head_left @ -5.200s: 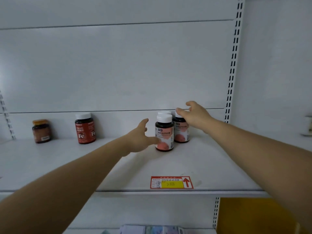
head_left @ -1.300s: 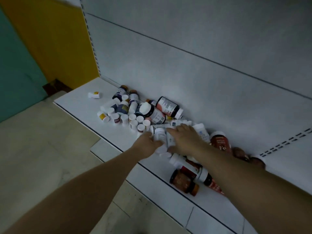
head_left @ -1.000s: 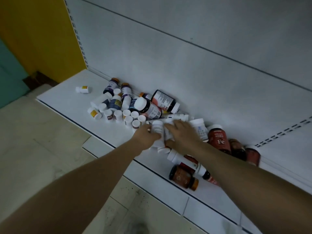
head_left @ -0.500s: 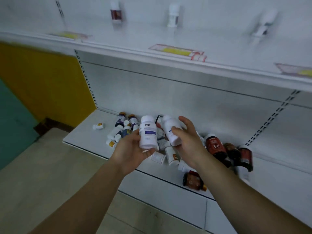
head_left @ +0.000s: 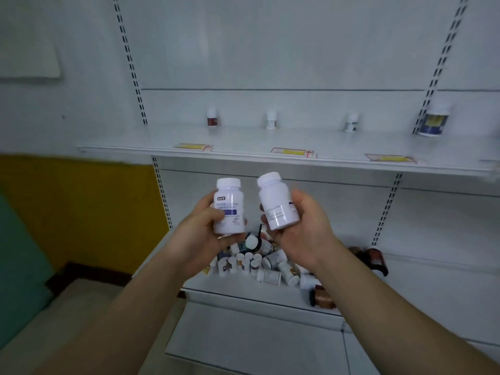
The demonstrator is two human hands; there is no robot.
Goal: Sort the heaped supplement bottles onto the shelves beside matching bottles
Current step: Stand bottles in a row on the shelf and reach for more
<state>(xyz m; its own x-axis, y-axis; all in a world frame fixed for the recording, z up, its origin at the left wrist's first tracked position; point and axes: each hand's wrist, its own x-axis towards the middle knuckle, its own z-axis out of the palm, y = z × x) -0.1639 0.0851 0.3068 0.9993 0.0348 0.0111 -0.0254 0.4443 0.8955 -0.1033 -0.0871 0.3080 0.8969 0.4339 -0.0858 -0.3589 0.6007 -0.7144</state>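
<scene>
Both hands, left hand [head_left: 205,231] and right hand [head_left: 303,228], each grip a white bottle [head_left: 229,207] above the heap [head_left: 259,263], so read both labels before choosing a spot on the upper shelf [head_left: 270,147].

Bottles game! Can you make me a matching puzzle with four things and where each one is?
Things:
1. bottle with the blue label
2. tilted white bottle
3. heap of bottles
4. bottle with a dark red label

Places:
A. on the upper shelf
B. in the left hand
C. on the bottom shelf
D. in the right hand

Pairs: 1-B, 2-D, 3-C, 4-A
</scene>
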